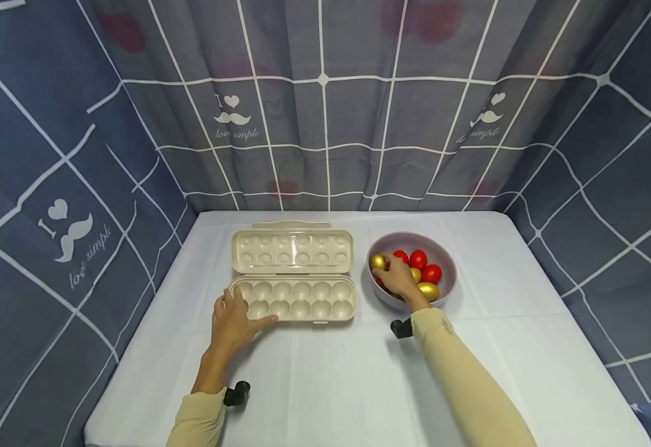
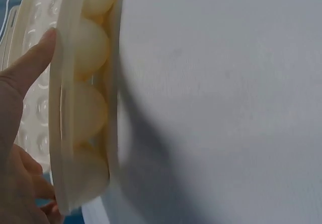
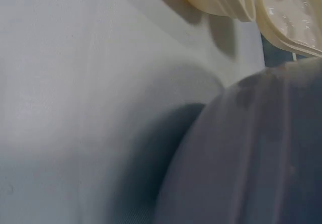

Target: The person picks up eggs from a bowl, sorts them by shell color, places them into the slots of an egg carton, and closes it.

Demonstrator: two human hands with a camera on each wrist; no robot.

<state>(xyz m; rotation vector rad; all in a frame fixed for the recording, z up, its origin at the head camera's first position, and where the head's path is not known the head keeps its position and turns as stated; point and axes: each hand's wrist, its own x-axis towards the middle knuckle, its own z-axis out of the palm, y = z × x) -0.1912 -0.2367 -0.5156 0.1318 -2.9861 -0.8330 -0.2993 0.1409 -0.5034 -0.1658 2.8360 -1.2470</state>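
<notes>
A beige plastic egg carton (image 1: 300, 308) lies with its lid folded back on the white table, its cups bare. My left hand (image 1: 233, 323) holds the carton's near left corner, thumb along the front edge and fingers at the left side; the left wrist view shows the thumb (image 2: 35, 60) over the rim. To the right, a mauve bowl (image 1: 448, 267) contains several red eggs (image 1: 432, 273) and gold eggs (image 1: 428, 291). My right hand (image 1: 399, 277) reaches into the bowl and pinches a gold egg (image 1: 378, 261) at its left side. The bowl wall hides that hand in the right wrist view.
The white cloth-covered table (image 1: 325, 385) carries the carton and bowl side by side, a narrow gap between them. Dark grid-patterned curtains (image 1: 297, 124) stand behind and on both sides. The carton's raised lid (image 1: 292, 251) lies toward the back.
</notes>
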